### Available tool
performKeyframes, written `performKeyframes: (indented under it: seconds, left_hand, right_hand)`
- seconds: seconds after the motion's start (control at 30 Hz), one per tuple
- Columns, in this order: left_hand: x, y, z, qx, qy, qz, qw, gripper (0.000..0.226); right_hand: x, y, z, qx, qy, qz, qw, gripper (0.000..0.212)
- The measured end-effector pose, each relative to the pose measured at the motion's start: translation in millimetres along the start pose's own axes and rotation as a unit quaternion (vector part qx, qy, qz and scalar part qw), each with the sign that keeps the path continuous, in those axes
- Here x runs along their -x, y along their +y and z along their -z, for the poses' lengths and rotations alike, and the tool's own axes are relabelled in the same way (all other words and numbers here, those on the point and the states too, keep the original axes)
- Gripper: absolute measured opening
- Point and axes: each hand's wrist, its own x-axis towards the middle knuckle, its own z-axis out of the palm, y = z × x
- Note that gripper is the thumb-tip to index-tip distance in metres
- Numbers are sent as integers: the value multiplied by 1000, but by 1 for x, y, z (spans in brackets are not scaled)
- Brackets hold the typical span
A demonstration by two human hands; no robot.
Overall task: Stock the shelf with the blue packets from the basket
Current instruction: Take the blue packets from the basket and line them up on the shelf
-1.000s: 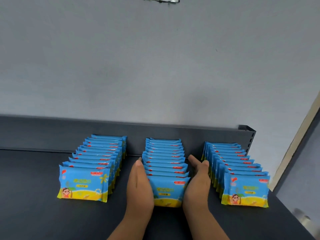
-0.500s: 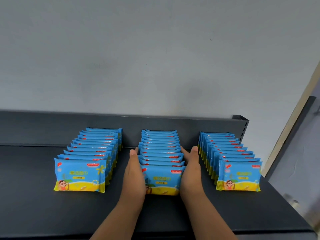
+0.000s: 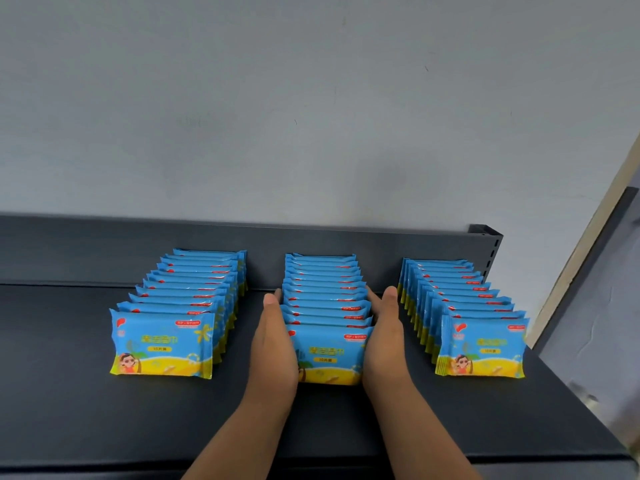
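Both left hand [image 3: 273, 341] and right hand [image 3: 384, 337] still press the middle row [image 3: 327, 351].

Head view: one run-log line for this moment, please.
stage: squaring middle row | left hand: flat against its left side | right hand: flat against its right side | shelf: three rows standing

The side edges of the middle row of blue packets [image 3: 325, 308] are covered by the left hand [image 3: 273, 341] and right hand [image 3: 384, 341], laid flat against them. Behind each front packet only top edges are seen. Both forearms [image 3: 242, 441] are cut off at the bottom of the frame, and the shelf [image 3: 69, 410] at the left. The small print is unreadable, and a shape [image 3: 585, 396] at lower right is blurred.
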Motion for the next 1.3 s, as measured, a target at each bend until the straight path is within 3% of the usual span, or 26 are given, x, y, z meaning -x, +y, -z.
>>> performKeyframes:
  seconds: [0.13,0.33,0.5,0.63,0.73,0.87,1.2,1.3]
  left_hand:
    - [2,-1,-1,6,-2,5,1000,39]
    - [4,0,-2,-4,37,-37,999,45]
    - [14,0,0,7,46,-94,994,42]
    - [19,-4,0,-12,41,-165,985,48]
    - [19,-11,4,-68,47,-236,968,62]
    - [17,-16,9,-179,59,-339,922,52]
    - [6,-18,11,-243,56,-270,930,46]
    - [8,-16,12,-272,65,-288,916,49]
  right_hand:
    - [-1,1,0,-3,5,-3,1000,57]
    - [4,-4,-1,-16,32,21,999,25]
    - [6,4,1,9,86,86,993,37]
    - [23,-2,1,64,72,164,982,36]
    - [31,-4,2,156,59,245,955,35]
    - [38,1,9,358,71,336,868,54]
    - [42,1,16,416,71,283,861,50]
    - [45,-1,15,449,86,306,835,55]
